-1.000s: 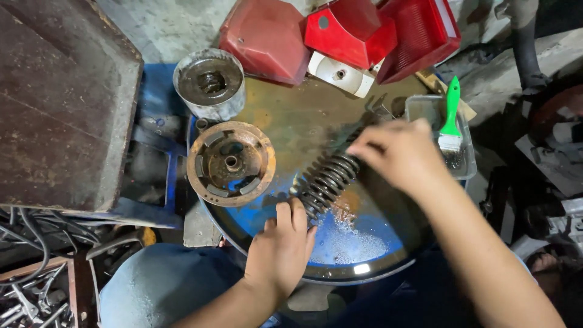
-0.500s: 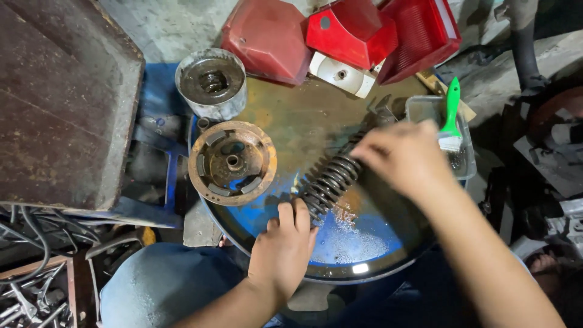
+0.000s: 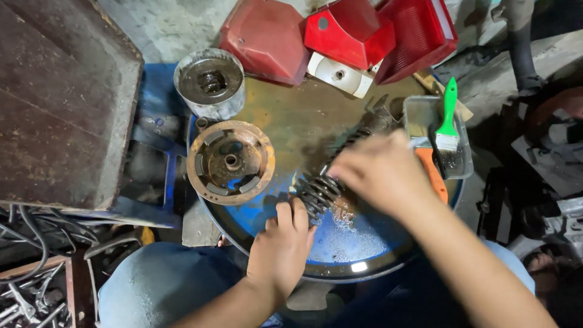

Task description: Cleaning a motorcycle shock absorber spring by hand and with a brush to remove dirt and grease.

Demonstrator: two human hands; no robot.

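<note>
We have the coil spring (image 3: pixel 325 185) of a greasy shock absorber lying slantwise across the wet blue drum lid (image 3: pixel 364 243) that serves as our bench. Our left hand (image 3: pixel 282 246) is closed on the spring's lower end, fingers curled over the coils, pinning it down. Our right hand (image 3: pixel 379 173) sits over the upper stretch of the spring; it is blurred, so we cannot tell whether it is closed on a tool or just rubbing the coils. An orange handle (image 3: pixel 432 176) shows just beside it.

We judge this to be the scrubbing stage, with suds already pooled under the spring. The next move would call for a firm left grip, since the wet coils could roll.

A rusty round hub (image 3: pixel 231 162) lies near the left hand, a metal can (image 3: pixel 209 82) beyond it, and a green-handled brush (image 3: pixel 448 121) rests in a small tray (image 3: pixel 416 112). Red plastic covers (image 3: pixel 340 36) lie at the far edge.
</note>
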